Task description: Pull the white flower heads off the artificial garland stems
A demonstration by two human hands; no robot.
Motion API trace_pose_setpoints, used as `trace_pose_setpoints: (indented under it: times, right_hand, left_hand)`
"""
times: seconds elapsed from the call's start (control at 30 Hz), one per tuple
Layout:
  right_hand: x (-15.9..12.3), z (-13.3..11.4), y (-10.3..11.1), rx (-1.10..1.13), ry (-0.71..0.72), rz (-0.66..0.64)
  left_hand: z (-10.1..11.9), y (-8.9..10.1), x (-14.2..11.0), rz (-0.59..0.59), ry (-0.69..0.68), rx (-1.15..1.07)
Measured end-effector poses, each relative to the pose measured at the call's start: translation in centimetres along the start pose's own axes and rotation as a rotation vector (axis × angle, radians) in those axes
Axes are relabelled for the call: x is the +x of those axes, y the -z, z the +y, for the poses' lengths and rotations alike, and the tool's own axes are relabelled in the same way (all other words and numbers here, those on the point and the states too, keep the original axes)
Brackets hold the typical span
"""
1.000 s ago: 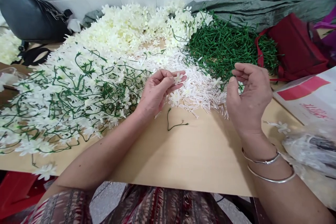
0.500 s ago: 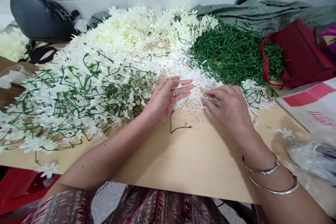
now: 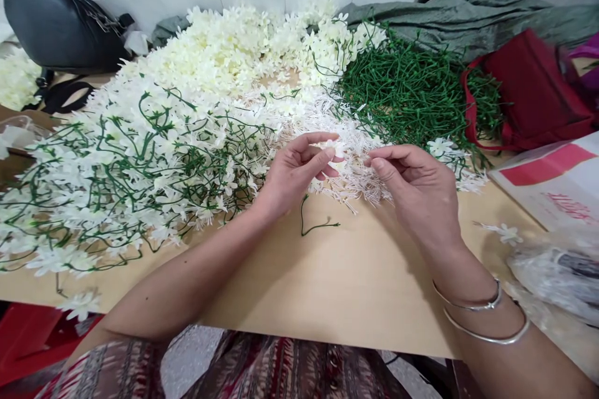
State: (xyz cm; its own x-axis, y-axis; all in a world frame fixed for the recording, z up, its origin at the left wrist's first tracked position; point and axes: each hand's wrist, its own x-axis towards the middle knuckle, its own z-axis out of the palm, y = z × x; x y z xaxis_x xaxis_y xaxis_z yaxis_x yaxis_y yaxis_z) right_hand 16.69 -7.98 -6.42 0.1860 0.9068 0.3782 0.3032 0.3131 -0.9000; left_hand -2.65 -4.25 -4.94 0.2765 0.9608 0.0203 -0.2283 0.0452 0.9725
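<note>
**While the left hand (image 3: 297, 168) pinches a white flower (image 3: 337, 148), the right hand (image 3: 421, 187) hangs beside it**

As I look down through the head camera, both hands hang over the worktop (image 3: 355, 287), near each other but apart. On the left hand, I see thumb and fingers closed on the white flower, whose petals show at the fingertips, partly hidden. On the right hand, I make out thumb and forefinger close together at the tips; I cannot tell whether something thin is caught between them.

Behind both hands spreads a heap of white strands (image 3: 353, 137), and beyond it, to the right, I see a tangle of green stems (image 3: 397, 93). One single bent stem (image 3: 303, 232) lies on the worktop just below the left hand. To the left I have a broad pile of stemmed flowers (image 3: 140, 156), with cream blossoms (image 3: 243, 43) heaped behind. A red bag (image 3: 538, 87) sits beside the green tangle, and a loose flower (image 3: 509, 235) lies right of the right hand, near clear plastic (image 3: 556, 268).
</note>
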Motion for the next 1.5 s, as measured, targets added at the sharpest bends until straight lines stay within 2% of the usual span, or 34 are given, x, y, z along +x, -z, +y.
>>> trace_pose_setpoints:
  times: [0.13, 0.27, 0.4, 0.53, 0.63, 0.73, 0.9, 1.03, 1.13, 1.27, 1.5]
  right_hand:
    - [0.3, 0.7, -0.2, 0.266, -0.095, 0.018]
    - [0.3, 0.4, -0.4, 0.361, -0.129, 0.003]
    - [-0.1, -0.8, -0.4, 0.28, -0.136, -0.042]
    - [-0.6, -1.9, -0.6, 0.138, -0.087, 0.027]
    - [-0.8, -2.1, -0.8, 0.06, 0.003, 0.09]
    - [-0.9, -1.9, -1.1, -0.019, 0.061, 0.092]
    - [-1.3, -2.0, -1.3, -0.153, 0.108, 0.072]
    - [-1.4, -2.1, -1.6, -0.102, 0.066, 0.075]
    - [-1.1, -1.9, -1.7, 0.021, -0.001, 0.111]
    - [-0.9, -1.8, -1.8, 0.097, -0.068, 0.113]
    - [-0.9, -1.4, -1.8, 0.117, -0.043, 0.08]
  left_hand:
    - [-0.2, -0.1, -0.1, 0.011, -0.043, 0.058]
    - [-0.7, -0.4, -0.2, 0.046, -0.061, 0.141]
    - [-1.1, -0.6, -0.5, 0.065, -0.081, 0.219]
    - [-1.1, -1.0, -0.8, 0.048, -0.099, 0.218]
    - [-1.0, -1.2, -1.1, 0.028, -0.068, 0.231]
    - [-1.0, -1.5, -1.4, -0.022, -0.048, 0.252]
    - [-1.0, -1.8, -1.7, -0.059, -0.111, 0.353]
    - [-0.5, -1.8, -1.7, -0.072, -0.25, 0.545]
    - [-0.4, -1.7, -1.6, -0.076, -0.313, 0.584]
    - [-0.7, -1.6, -1.4, -0.068, -0.272, 0.481]
    - [-0.8, -1.4, -1.3, -0.115, -0.292, 0.433]
